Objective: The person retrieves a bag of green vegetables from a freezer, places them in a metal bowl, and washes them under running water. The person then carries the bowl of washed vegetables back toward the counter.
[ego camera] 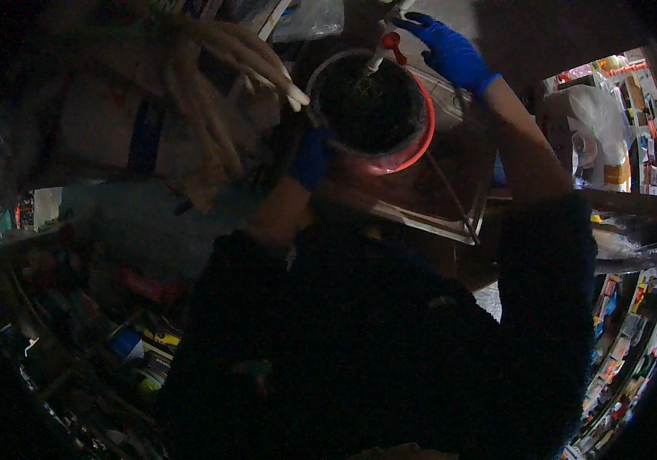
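A round red bucket (403, 161) stands before me, with dark contents (363, 115) that I cannot make out. Above its far side, a white pipe tap (375, 60) with a red lever handle (393, 46) points down into it. My right hand (452, 54), in a blue glove, is raised beyond the rim with its fingers spread. Its fingertips are close to the white pipe; whether they touch it is unclear. At the bucket's left side is my left hand (310, 158), also blue-gloved, in deep shadow. Its fingers are too dark to read.
Long beige strips (213, 109) hang at the left, near the bucket's rim. Under the bucket lies a pale-edged frame or basin (420, 221) with a thin rod (449, 190) across it. Clear plastic (311, 20) lies at the top. Stocked shelves (639, 115) stand at the right.
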### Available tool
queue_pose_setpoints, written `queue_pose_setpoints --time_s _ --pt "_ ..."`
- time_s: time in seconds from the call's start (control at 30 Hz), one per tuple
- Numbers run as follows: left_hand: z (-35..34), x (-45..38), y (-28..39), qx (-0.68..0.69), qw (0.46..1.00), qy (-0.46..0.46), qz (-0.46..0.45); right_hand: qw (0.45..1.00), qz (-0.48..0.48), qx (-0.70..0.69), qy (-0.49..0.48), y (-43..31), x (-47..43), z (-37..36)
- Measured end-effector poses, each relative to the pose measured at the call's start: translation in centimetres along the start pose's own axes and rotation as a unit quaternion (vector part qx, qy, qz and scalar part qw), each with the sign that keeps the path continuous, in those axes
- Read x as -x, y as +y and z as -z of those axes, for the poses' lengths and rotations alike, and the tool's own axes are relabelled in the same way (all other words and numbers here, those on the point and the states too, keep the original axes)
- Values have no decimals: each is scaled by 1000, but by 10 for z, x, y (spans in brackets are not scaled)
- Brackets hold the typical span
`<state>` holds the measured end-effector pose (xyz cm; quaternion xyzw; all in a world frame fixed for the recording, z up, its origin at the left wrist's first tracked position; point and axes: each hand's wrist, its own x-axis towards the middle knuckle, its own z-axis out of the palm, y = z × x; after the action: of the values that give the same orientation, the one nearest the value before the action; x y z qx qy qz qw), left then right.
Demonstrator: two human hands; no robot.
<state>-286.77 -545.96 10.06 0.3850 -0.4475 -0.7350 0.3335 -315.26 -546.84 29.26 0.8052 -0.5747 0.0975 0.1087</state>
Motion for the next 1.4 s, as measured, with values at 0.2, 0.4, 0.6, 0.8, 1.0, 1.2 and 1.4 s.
queue_pose_setpoints --time_s 0.2,0.4,0.6,0.8,1.0,1.2,1.4 --pt "19 30 22 -256 965 -24 -59 981 -23 -147 -124 -10 -4 -27" --pt "53 49 -20 -129 990 23 -61 915 -15 -375 -151 -39 13 -13" --pt "89 75 -60 -356 910 -46 -209 563 -333 -726 -212 -83 22 6" --pt "84 72 -69 105 991 -27 75 812 -185 -488 -263 -95 -1 2" --pt "99 66 -95 -285 947 -41 -141 958 25 -212 -190 -59 23 12" --pt "107 49 -129 -196 974 -37 -109 899 21 -428 -87 -81 33 12" --pt "93 55 -100 187 977 10 103 626 -375 -660 -180 -96 13 9"
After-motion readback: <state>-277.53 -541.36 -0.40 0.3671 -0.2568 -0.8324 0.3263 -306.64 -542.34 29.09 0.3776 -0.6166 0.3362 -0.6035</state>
